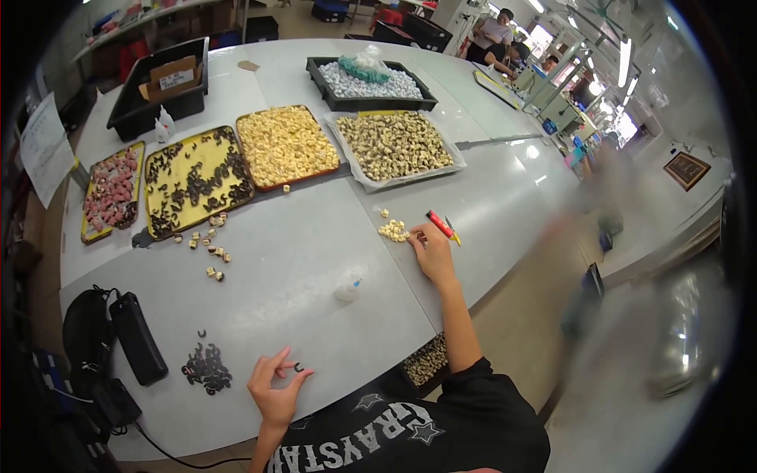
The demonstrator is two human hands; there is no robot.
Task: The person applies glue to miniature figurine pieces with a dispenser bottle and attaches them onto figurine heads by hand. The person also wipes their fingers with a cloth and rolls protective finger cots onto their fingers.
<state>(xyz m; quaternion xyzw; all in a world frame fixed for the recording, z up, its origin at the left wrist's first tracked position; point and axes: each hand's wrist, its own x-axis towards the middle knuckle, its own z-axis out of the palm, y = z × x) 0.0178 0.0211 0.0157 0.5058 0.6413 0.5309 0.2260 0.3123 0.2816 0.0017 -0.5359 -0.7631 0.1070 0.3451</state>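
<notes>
My left hand is near the front edge of the table, with a small black C-shaped piece pinched between thumb and forefinger. To its left lies a loose pile of similar black curved pieces. Farther off on the right, my right hand has its fingertips drawn together at the edge of a little heap of cream-coloured pieces; what is between them is too small to make out. Just beyond that hand lie a red marker and a thin yellow pen-like stick. A small translucent bottle with a blue tip sits between my hands.
Toward the back stand trays of pink pieces, black curved pieces, cream pieces and dark-and-cream pieces. Several cream-and-dark pieces are scattered before them. A black power bank-like device with cables lies left. Other people sit far off.
</notes>
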